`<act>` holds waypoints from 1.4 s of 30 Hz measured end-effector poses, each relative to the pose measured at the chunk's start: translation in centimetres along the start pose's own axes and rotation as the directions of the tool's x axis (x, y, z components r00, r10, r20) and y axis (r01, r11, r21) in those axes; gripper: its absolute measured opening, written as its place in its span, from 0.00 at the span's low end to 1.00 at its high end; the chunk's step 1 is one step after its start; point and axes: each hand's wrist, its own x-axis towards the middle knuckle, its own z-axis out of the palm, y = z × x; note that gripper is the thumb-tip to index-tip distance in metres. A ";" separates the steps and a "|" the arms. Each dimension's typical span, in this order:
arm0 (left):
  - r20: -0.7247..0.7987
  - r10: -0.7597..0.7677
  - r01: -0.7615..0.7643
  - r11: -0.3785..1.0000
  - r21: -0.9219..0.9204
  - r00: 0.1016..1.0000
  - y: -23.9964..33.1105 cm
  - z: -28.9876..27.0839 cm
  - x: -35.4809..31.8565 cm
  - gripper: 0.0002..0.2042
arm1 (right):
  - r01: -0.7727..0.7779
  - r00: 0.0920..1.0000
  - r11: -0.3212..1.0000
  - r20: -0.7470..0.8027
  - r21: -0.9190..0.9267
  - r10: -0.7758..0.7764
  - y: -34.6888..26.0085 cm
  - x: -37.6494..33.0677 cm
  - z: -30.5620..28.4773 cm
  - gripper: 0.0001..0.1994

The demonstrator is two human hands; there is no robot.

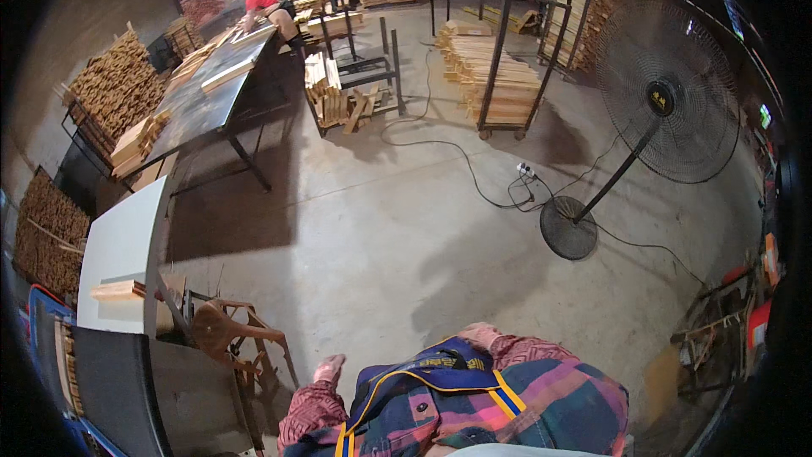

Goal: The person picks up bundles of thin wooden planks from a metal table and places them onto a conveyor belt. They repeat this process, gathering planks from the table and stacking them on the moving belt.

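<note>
My left hand (329, 369) hangs beside my body, its fingers loosely stretched out with nothing visible in them. A worn wooden stool (216, 327) on a metal frame is the nearest thing to it. In front of my torso, my right hand (480, 335) shows at the upper edge of a dark blue apron (452, 364) with yellow trim. Its fingers are partly hidden, and I cannot make out whether they grip the apron. Left of the stool, short wooden strips (118, 290) lie on a pale sloping panel (127, 233).
A standing fan (660, 100) is at right, with cables and a white power strip (525, 171) on the floor. Wheeled racks hold planks (495, 76) and shorter wood pieces (326, 89). A person in red (260, 2) leans over a long metal-topped table (199, 110).
</note>
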 end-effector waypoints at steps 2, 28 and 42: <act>0.137 -0.046 0.037 0.997 0.068 0.990 6.3 2.1 1.1 0.27 | -0.151 0.989 0.987 0.010 0.063 0.151 5.2 -1.5 0.8 0.21; 0.419 0.190 -0.355 0.863 0.360 0.888 32.0 -3.1 23.3 0.23 | -0.319 0.940 0.933 -0.072 0.164 0.334 12.3 10.3 -7.2 0.19; 0.385 0.133 -0.232 0.947 0.224 0.913 33.3 -11.6 38.8 0.32 | -0.278 0.927 0.789 -0.061 0.547 0.369 5.3 36.4 -32.1 0.15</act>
